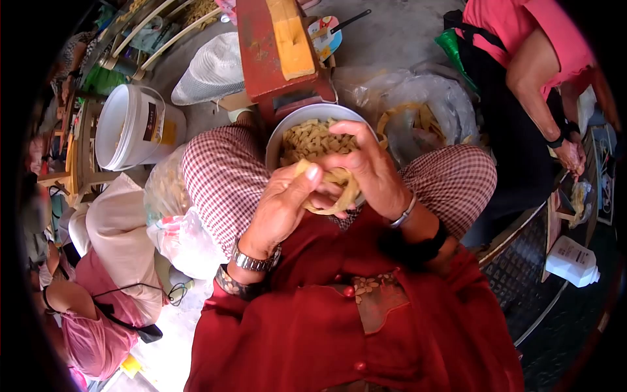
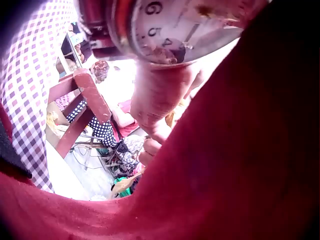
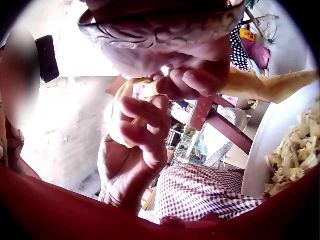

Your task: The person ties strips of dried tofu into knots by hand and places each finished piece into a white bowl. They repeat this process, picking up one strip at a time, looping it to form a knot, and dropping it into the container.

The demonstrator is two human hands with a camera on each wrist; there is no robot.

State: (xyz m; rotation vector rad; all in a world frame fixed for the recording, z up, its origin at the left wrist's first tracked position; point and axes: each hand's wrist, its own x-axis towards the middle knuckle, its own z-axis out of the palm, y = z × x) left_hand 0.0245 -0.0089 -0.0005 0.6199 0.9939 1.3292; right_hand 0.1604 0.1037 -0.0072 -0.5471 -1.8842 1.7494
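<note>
A pale yellow strip is looped between the two hands, above the lap. The left hand pinches the loop, thumb on top; in the right wrist view the left hand's fingers curl round the strip. The right hand holds the strip's other side with curled fingers, and a length of it trails from that hand toward the bowl in the right wrist view. Under the hands stands a white bowl with many small cut pieces. In the left wrist view a watch covers much of the left hand.
A red wooden bench with a yellow block stands ahead of the bowl. A clear plastic bag of strips lies right of it, a white bucket left. Other people sit at both sides.
</note>
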